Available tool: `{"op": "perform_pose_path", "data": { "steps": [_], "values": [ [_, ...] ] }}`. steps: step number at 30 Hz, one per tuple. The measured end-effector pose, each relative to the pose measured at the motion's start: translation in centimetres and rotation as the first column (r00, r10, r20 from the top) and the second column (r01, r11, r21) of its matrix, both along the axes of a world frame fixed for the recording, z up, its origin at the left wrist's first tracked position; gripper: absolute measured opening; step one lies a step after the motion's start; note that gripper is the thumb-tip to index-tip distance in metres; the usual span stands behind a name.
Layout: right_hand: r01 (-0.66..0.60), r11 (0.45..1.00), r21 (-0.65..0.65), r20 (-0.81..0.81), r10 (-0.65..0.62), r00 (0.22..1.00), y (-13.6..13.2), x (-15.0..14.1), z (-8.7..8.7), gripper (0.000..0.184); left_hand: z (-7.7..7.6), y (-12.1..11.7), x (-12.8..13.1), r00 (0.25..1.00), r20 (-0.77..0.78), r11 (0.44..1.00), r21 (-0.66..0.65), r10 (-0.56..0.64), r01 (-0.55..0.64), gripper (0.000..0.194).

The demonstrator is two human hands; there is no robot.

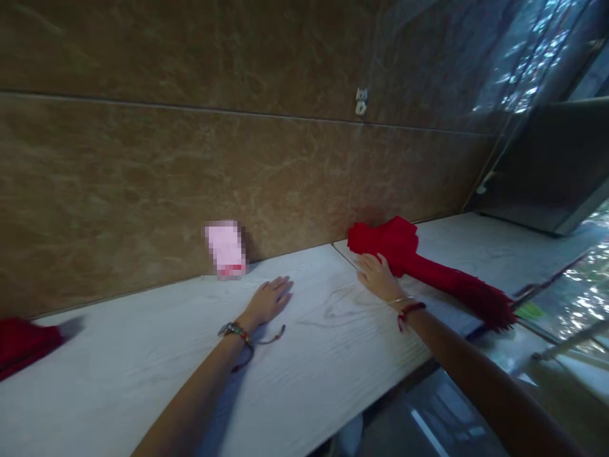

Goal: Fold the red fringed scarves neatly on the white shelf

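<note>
My left hand (pixel 269 301) lies palm down on the white wood-grain board (pixel 328 317), fingers stretched out and nothing held. A beaded bracelet and a loose cord circle that wrist. At the edge of a red fringed scarf (pixel 404 247) rests my right hand (pixel 378 277), its fingers extended and apart; it appears to touch the fabric. The scarf is bunched against the wall, with a long narrow part running right to its fringed end by the board's front edge. Behind my left hand, a pink and white item (pixel 227 249), blurred by pixels, leans on the wall.
Another piece of red cloth (pixel 26 346) lies at the far left. A brown tiled wall (pixel 190 165) bounds the back, with a small white hook (pixel 361 101) on it. A dark box-shaped object (pixel 547 165) stands at the right end. The board's front edge runs diagonally.
</note>
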State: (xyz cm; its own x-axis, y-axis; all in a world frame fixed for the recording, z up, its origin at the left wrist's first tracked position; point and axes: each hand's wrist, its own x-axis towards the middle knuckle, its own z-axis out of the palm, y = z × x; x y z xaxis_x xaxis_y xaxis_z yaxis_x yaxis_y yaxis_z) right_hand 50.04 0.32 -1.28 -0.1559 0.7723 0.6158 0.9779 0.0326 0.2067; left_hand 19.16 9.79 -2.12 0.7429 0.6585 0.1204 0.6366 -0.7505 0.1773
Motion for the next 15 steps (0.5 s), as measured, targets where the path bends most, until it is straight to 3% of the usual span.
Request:
{"op": "perform_pose_path", "data": {
  "steps": [4,7,11,15],
  "values": [
    [-0.189,0.977,-0.100,-0.165,0.171,0.971,2.3,-8.9,0.8,0.029,-0.5,-0.6,-9.3,0.992,0.079,0.995,0.004,0.094,-0.095,0.050],
    [-0.345,0.932,-0.110,-0.360,0.286,0.888,3.6,-16.5,1.4,0.032,-0.6,-1.0,-14.9,0.966,0.188,0.984,-0.029,0.179,-0.177,0.051],
    [-0.454,0.880,-0.139,-0.459,0.349,0.817,4.6,-25.8,1.6,0.028,-0.4,-1.0,-19.9,0.919,0.282,0.961,-0.070,0.276,-0.267,0.046],
    [-0.486,0.858,-0.164,-0.489,0.358,0.796,5.5,-32.3,0.8,0.027,-0.3,-0.3,-23.2,0.887,0.318,0.940,-0.045,0.334,-0.338,0.043]
  ]
}}
